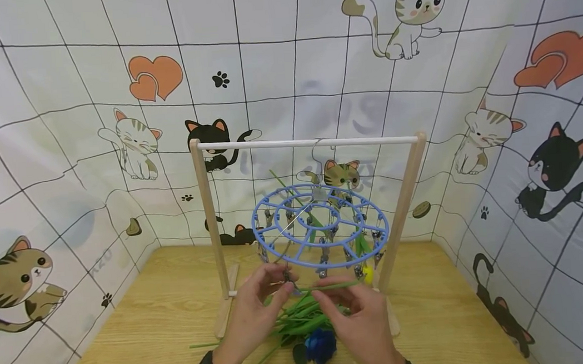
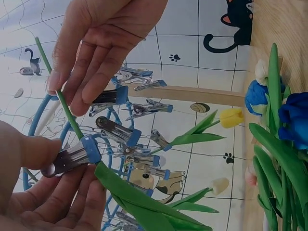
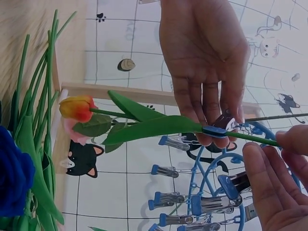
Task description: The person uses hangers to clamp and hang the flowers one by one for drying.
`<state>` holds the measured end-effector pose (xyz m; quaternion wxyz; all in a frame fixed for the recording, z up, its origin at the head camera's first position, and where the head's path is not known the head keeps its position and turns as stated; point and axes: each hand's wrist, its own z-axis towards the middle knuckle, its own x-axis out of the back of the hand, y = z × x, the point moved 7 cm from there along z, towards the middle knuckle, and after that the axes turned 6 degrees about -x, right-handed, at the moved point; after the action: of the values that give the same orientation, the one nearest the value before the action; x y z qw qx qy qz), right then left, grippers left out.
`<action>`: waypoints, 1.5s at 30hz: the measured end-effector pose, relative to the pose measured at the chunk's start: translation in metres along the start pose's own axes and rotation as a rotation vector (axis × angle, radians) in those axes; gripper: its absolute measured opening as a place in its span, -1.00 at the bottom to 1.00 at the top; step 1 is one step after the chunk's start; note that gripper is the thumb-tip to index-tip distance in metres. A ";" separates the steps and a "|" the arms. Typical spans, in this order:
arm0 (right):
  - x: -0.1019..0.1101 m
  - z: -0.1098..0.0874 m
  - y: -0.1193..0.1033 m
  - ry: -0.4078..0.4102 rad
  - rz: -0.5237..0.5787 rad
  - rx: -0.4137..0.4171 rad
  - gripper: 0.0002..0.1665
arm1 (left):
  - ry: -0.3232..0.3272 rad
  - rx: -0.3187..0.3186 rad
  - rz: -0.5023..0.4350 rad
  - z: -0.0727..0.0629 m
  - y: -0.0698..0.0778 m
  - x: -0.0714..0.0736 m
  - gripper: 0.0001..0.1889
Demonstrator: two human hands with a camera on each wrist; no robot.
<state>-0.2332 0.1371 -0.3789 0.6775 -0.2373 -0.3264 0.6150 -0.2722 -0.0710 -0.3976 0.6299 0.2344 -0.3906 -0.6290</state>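
Observation:
My left hand (image 1: 251,312) pinches a metal clip (image 2: 72,158) with blue tips between thumb and fingers. The clip sits across the green stem of an orange-yellow tulip (image 3: 77,109), just beside its leaf (image 3: 154,130). With thumb and fingers my right hand (image 1: 362,317) pinches the same stem (image 2: 67,108), on the far side of the clip from the bloom. Above both hands hangs a round blue clip hanger (image 1: 320,243) with several clips dangling from it. A yellow tulip (image 2: 232,117) and a white tulip (image 2: 220,186) hang from other clips.
A wooden stand (image 1: 208,220) with a white crossbar (image 1: 269,144) carries the hanger. Below the hands, a heap of green stems (image 1: 300,318) with a blue rose (image 1: 321,347) lies on the wooden table (image 1: 144,319). Cat-patterned cloth (image 1: 264,66) surrounds the back and sides.

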 end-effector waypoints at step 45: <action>-0.014 -0.033 0.070 -0.304 -0.323 -0.181 -0.78 | 0.069 0.132 0.028 0.013 -0.032 0.034 -0.60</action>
<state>-0.2563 0.1347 -0.4538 0.6861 -0.1461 -0.5122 0.4956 -0.3048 -0.1045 -0.4087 0.6349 0.2915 -0.4126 -0.5846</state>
